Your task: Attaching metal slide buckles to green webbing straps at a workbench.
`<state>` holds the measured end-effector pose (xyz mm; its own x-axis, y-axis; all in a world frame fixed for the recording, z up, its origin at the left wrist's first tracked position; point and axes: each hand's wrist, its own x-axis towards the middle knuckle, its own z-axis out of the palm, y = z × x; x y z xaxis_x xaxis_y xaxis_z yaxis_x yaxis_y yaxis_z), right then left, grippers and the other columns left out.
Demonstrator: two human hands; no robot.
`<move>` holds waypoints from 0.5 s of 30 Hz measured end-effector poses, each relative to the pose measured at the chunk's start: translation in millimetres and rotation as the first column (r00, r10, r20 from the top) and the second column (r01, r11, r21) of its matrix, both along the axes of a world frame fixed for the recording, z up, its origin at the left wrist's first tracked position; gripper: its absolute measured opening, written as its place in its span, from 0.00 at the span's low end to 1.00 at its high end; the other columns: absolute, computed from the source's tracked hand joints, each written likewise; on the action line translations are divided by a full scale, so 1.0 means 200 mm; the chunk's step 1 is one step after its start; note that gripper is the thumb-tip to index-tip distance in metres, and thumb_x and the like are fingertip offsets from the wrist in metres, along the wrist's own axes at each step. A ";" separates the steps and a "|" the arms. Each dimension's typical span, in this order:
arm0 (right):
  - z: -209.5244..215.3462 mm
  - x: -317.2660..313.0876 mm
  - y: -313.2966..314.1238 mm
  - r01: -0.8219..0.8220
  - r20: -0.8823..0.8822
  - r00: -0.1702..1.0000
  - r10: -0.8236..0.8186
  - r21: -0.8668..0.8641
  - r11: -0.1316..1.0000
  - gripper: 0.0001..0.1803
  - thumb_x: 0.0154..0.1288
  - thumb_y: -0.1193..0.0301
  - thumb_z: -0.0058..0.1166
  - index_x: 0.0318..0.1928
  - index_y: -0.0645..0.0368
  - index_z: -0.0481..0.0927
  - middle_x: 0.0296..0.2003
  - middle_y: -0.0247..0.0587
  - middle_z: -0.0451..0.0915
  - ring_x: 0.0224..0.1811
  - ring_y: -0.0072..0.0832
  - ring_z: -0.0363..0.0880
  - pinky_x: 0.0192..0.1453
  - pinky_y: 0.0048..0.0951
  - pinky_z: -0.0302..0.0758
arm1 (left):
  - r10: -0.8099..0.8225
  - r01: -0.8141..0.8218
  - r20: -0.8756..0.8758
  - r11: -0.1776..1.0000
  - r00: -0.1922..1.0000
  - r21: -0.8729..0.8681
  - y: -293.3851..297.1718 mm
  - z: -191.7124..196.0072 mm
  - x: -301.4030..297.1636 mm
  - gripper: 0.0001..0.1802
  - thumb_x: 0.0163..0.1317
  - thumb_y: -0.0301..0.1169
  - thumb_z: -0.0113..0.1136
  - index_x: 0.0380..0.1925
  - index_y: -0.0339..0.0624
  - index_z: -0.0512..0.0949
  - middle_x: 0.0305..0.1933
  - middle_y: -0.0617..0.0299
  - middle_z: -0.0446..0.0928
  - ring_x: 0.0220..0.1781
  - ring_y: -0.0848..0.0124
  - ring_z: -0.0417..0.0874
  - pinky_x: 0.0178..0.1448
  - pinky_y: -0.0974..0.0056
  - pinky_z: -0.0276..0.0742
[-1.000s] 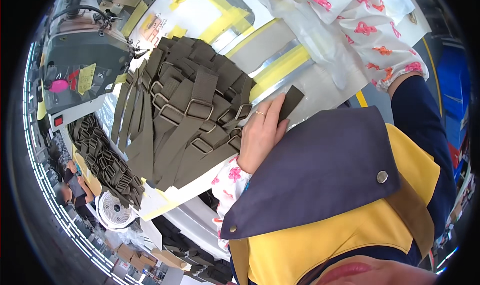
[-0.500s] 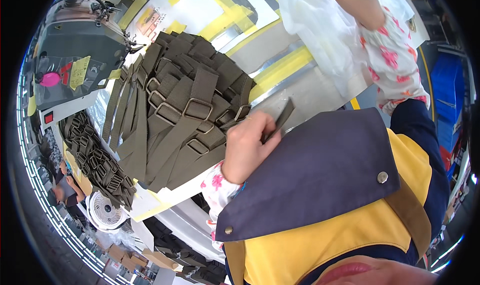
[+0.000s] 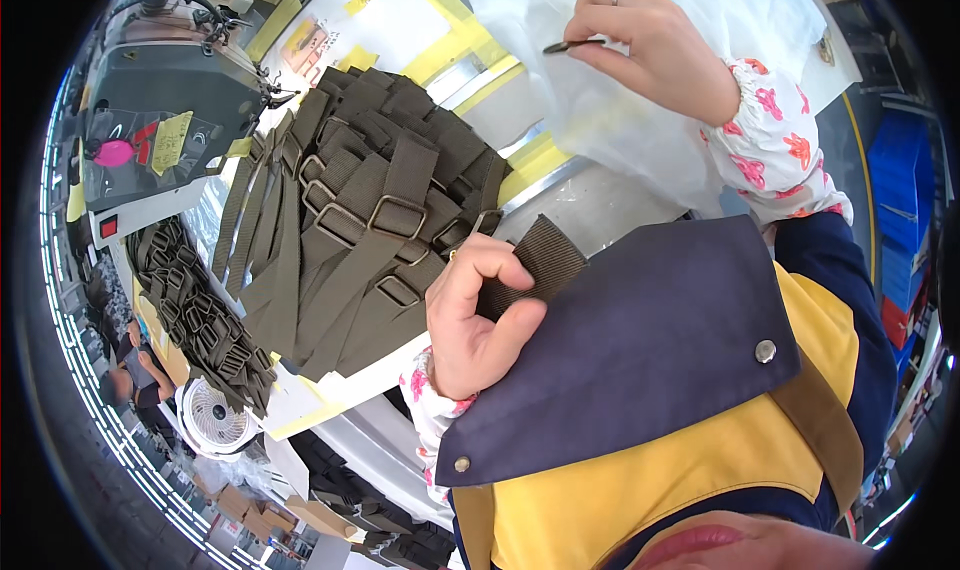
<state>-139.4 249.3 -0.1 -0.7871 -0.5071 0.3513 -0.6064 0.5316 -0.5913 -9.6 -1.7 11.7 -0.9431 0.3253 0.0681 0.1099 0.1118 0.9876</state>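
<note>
Left hand (image 3: 470, 325) grip pinching a short olive-green woven webbing strap (image 3: 535, 270) near the chest, right hand (image 3: 655, 45) grip pinching a small dark metal buckle (image 3: 572, 45) far right, heap of olive buckled straps (image 3: 350, 220) on the worktop (image 3: 600, 210) left.

left hand (image 3: 475, 320) curled in a pinch, right hand (image 3: 645, 40) raised (fingers pinched).

A sewing workshop is shown by the grey industrial sewing machine (image 3: 165, 80) and stacked olive webbing straps with metal buckles (image 3: 360, 220).
</note>
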 end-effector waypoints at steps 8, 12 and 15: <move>0.06 0.10 0.00 -0.302 0.222 0.890 0.399 -0.370 0.879 0.08 0.60 0.79 0.44 0.34 0.66 0.78 0.29 0.37 0.79 0.27 0.21 0.76 0.32 0.20 0.75 | 0.169 -0.170 0.175 0.985 0.970 -0.014 0.05 -0.05 0.01 0.11 0.59 0.25 0.57 0.41 0.33 0.72 0.27 0.64 0.74 0.28 0.80 0.72 0.35 0.76 0.67; 0.08 0.17 -0.04 -0.179 0.505 0.686 0.524 -0.581 0.794 0.06 0.62 0.77 0.47 0.36 0.65 0.76 0.30 0.36 0.78 0.24 0.17 0.74 0.30 0.17 0.74 | 0.200 -0.193 0.123 0.979 0.972 -0.066 0.07 -0.09 -0.01 0.08 0.62 0.27 0.53 0.37 0.34 0.74 0.25 0.65 0.73 0.26 0.80 0.69 0.32 0.75 0.66; 0.08 0.25 -0.13 0.133 0.718 0.513 0.470 -0.607 0.783 0.05 0.63 0.76 0.48 0.38 0.64 0.74 0.30 0.37 0.77 0.23 0.15 0.74 0.28 0.15 0.74 | 0.263 -0.260 0.041 0.963 0.964 -0.071 0.09 -0.11 -0.02 0.07 0.64 0.27 0.51 0.37 0.35 0.73 0.23 0.65 0.71 0.23 0.80 0.67 0.29 0.74 0.65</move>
